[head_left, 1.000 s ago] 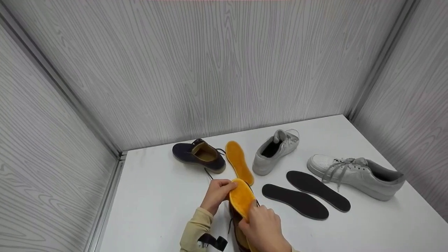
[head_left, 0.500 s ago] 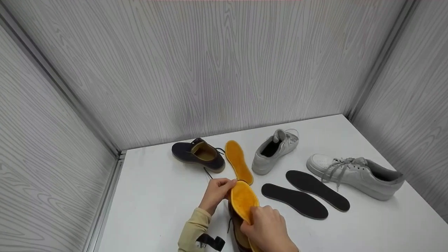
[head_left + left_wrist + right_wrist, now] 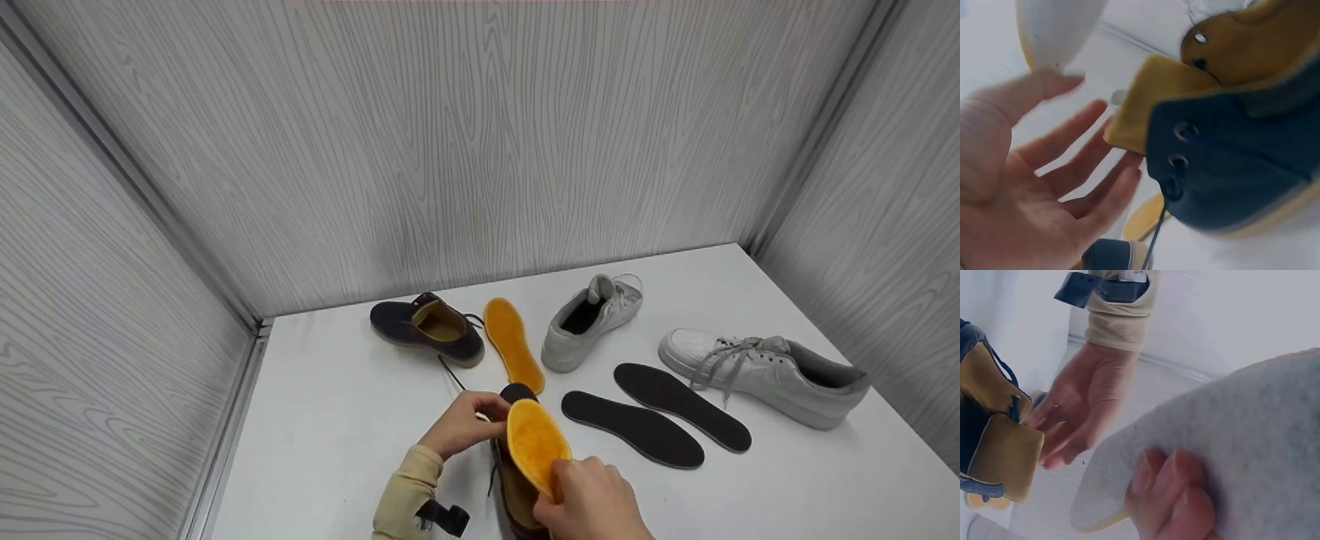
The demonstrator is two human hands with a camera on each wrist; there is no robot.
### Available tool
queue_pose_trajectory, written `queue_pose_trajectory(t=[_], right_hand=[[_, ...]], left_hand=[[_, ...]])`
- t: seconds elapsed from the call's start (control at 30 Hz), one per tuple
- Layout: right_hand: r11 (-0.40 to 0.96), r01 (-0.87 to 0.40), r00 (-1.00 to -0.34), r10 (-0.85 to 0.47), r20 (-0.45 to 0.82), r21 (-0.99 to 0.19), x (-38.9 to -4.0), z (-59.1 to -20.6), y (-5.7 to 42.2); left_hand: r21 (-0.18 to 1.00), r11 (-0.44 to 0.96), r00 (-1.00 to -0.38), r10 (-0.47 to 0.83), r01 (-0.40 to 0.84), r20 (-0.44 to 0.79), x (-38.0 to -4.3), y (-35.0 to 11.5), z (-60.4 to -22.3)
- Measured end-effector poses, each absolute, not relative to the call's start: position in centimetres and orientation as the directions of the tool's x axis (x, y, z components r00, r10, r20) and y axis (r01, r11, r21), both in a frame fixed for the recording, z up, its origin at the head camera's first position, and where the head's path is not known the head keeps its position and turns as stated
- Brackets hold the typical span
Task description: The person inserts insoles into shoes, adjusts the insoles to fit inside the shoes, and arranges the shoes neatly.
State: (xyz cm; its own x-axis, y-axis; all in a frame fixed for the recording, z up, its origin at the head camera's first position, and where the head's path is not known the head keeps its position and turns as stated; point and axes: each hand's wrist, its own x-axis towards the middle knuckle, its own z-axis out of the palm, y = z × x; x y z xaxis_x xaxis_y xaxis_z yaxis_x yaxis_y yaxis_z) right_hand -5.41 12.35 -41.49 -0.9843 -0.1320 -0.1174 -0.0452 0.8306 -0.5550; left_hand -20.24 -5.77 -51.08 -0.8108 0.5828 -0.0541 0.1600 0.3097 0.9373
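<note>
My right hand (image 3: 592, 499) pinches a yellow fleecy insole (image 3: 536, 442) and holds it tilted above a dark lace-up shoe (image 3: 517, 392). In the right wrist view, its fingertips lie on the insole's grey underside (image 3: 1241, 416). My left hand (image 3: 461, 426) is beside the shoe's opening. The left wrist view has that hand (image 3: 1044, 174) with spread, slightly bent fingers at the shoe's tan tongue (image 3: 1151, 107); some fingertips reach behind the tongue, and whether they touch it I cannot tell. The blue shoe side (image 3: 1230, 157) has eyelets and a loose lace. Part of the shoe is hidden by the insole and right hand.
A second navy shoe (image 3: 427, 330) and another yellow insole (image 3: 514, 345) lie farther back. To the right are two black insoles (image 3: 637, 427) and two white sneakers, one pointing away (image 3: 589, 326), one sideways (image 3: 765, 379). Grey panels (image 3: 480, 150) enclose the white table (image 3: 337, 420).
The left hand has let go of the insole's tip and moved to the shoe's tongue. The right hand has brought the insole slightly right and nearer, uncovering the shoe's toe.
</note>
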Motion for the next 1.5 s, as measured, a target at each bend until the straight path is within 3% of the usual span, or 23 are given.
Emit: queue_pose_trajectory(t=[0.13,0.27,0.47,0.67,0.83,1.23,1.5], right_hand=[[0.825,-0.039,-0.978,-0.148,-0.149,-0.564,-4.9,-41.6,12.4],[0.828,-0.009,-0.965,-0.154,-0.213,-0.560,-4.8,-41.9,12.2],[0.866,0.009,-0.943,-0.160,-0.293,-0.500,-4.8,-42.8,11.7],[0.908,-0.041,-0.946,-0.170,-0.277,-0.418,-4.4,-44.4,11.4],[0.901,-0.062,-0.940,-0.198,-0.279,-0.430,-4.9,-45.7,11.1],[0.842,0.068,-0.903,-0.175,-0.391,-0.536,-6.8,-47.2,10.6],[0.864,0.062,-0.899,-0.169,-0.403,-0.500,-7.0,-47.2,10.5]], left_hand=[[0.875,0.402,-0.805,0.593,0.271,-0.023,-20.0,-5.4,-51.8],[0.805,0.487,-0.846,0.532,0.339,0.034,-20.0,-4.9,-52.3],[0.766,0.568,-0.893,0.449,0.302,0.020,-20.0,-4.6,-52.2],[0.758,0.581,-0.899,0.437,0.296,0.016,-20.0,-4.6,-52.1],[0.768,0.583,-0.905,0.425,0.264,-0.011,-20.0,-4.6,-52.1],[0.789,0.571,-0.904,0.426,0.227,-0.048,-20.0,-4.5,-52.1],[0.780,0.571,-0.907,0.421,0.255,-0.012,-20.0,-4.4,-52.1]])
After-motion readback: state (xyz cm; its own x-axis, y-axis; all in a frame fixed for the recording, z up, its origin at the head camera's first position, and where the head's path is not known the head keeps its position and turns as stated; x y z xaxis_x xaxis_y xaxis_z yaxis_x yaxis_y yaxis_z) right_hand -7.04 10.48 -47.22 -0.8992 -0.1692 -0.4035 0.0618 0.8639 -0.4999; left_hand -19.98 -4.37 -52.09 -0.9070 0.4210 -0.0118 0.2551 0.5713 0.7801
